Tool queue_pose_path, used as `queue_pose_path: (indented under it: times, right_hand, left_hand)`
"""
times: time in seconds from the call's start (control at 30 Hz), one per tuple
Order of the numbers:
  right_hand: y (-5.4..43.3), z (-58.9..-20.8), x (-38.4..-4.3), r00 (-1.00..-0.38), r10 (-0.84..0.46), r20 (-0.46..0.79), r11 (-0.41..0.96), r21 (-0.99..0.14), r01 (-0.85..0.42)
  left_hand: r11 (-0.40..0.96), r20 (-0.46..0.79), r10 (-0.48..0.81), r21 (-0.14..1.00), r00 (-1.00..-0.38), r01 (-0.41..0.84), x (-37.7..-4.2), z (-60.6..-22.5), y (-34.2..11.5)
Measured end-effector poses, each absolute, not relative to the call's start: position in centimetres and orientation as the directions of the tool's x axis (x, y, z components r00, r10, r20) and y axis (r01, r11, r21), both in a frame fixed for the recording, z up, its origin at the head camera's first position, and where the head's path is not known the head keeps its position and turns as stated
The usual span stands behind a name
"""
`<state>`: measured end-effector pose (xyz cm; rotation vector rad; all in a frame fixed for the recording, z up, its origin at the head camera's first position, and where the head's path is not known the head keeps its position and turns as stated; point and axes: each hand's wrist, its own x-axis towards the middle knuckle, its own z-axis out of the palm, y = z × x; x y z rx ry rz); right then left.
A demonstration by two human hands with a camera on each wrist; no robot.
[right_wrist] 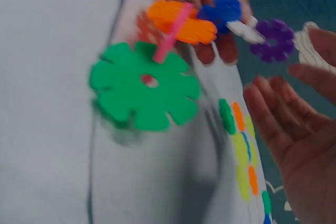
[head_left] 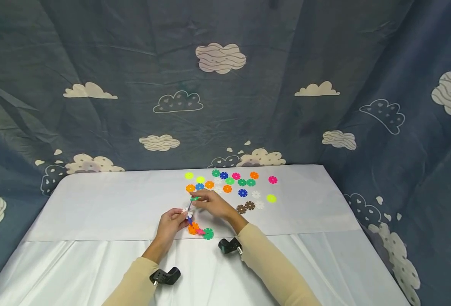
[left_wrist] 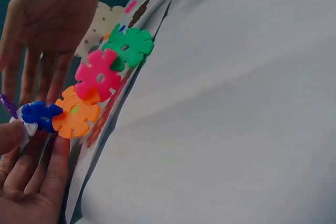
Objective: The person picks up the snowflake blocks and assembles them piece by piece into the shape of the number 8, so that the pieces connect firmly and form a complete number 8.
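A chain of interlocked flower-shaped plastic discs runs between the hands: a green disc, a pink disc, an orange disc, a blue disc, a white disc and a purple disc at the far end. My left hand pinches the chain at the white disc, thumb on top. My right hand hovers beside the purple end, thumb and fingertips apart, just off its edge in the right wrist view. A green disc shows between its fingertips in the head view.
Loose discs in many colours lie scattered at the back of the white table, among them a brown disc, a yellow disc and a pink disc. A dark cloud-patterned curtain stands behind the table.
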<state>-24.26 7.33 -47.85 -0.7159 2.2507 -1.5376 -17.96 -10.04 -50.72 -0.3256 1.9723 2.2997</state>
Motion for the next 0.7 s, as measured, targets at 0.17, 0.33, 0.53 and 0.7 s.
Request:
queue_pose_path:
  times: [0.17,0.33,0.53,0.7]
  right_hand:
    - [9.8,-47.7,-24.5,-0.896,-0.444,-0.026,0.369,-0.916,-0.156]
    - [13.4,-48.0,-25.0,-0.946,-0.318,-0.065,0.566,-0.813,-0.134]
    - [17.0,-48.5,-24.8,-0.963,-0.227,-0.145,0.749,-0.658,-0.078]
    - [18.2,-48.8,-24.2,-0.965,-0.209,-0.160,0.794,-0.604,-0.072]
  left_hand:
    - [-0.143,-0.240,-0.008,0.961,-0.971,-0.237,-18.3,-50.8,-10.5]
    - [-0.056,-0.291,0.029,0.955,-0.956,-0.292,-18.6,-50.4,-11.1]
    - [-0.013,-0.352,0.050,0.936,-0.935,-0.353,-18.9,-50.0,-11.4]
    - [0.011,-0.369,0.078,0.929,-0.926,-0.370,-19.1,-49.8,-11.5]
